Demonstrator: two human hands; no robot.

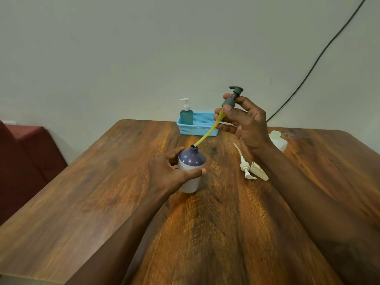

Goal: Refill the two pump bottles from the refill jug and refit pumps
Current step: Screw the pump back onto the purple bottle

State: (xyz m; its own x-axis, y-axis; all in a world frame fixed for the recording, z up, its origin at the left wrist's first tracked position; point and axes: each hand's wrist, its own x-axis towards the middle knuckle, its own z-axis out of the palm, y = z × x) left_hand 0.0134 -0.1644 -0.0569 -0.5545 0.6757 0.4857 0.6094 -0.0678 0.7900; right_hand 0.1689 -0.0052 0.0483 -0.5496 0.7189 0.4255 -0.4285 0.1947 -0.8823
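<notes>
Grips the purple-topped bottle with the left hand, thumb curled across the near side and fingers wrapped round the far left side. Keeps it upright near the middle of the wooden table, neck open.

Pinches the grey pump in the right hand, raised above and to the right of the bottle; thumb and forefinger on the collar, other fingers loosely spread below. Slants the pump's yellow tube down to the left, tip just inside the bottle's neck.

Right of the bottle, flat on the table: a white pump, just beside a cream cap. Farther right, partly hidden behind the right wrist: the pale refill jug. At the far edge: a blue basket, with a teal bottle and its white pump standing in the left end.
</notes>
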